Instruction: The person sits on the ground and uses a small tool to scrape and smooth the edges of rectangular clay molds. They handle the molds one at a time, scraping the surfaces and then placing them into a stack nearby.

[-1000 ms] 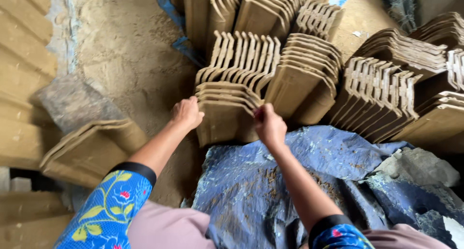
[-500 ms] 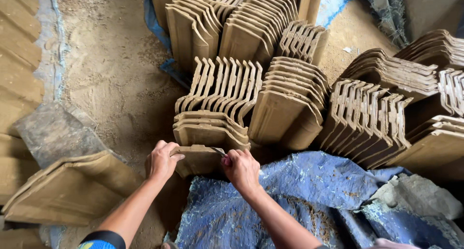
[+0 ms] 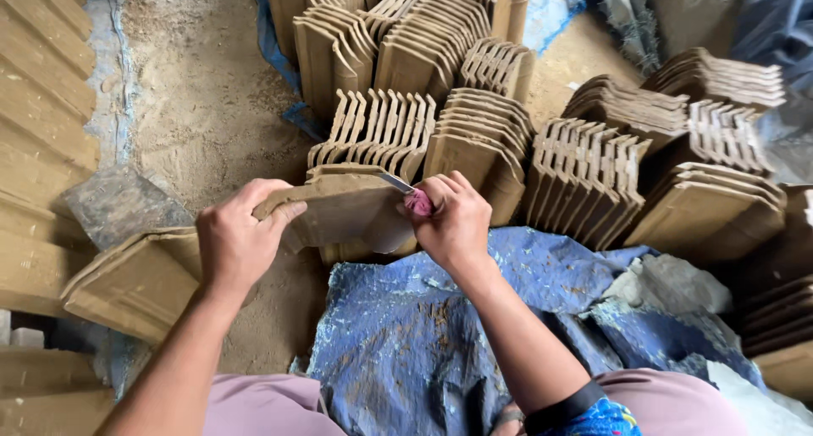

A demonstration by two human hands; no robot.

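My left hand (image 3: 240,237) grips the left end of a raw tan clay roof tile (image 3: 343,212), held up flat in front of me. My right hand (image 3: 455,218) holds the tile's right end and also a small knife (image 3: 398,184) with a pink handle, its blade lying along the tile's upper edge. Right behind the held tile, a low stack of the same tiles (image 3: 373,135) stands on edge.
Many stacks of unfired tiles (image 3: 593,169) crowd the sandy floor ahead and to the right. A blue tarp (image 3: 440,334) covers the ground by my knees. More flat tiles (image 3: 135,284) lie at my left, beside a ridged row of tiles (image 3: 38,106).
Both hands have lifted one tile off the low stack and drawn it toward me. The knife in my right hand now shows against the tile's edge.
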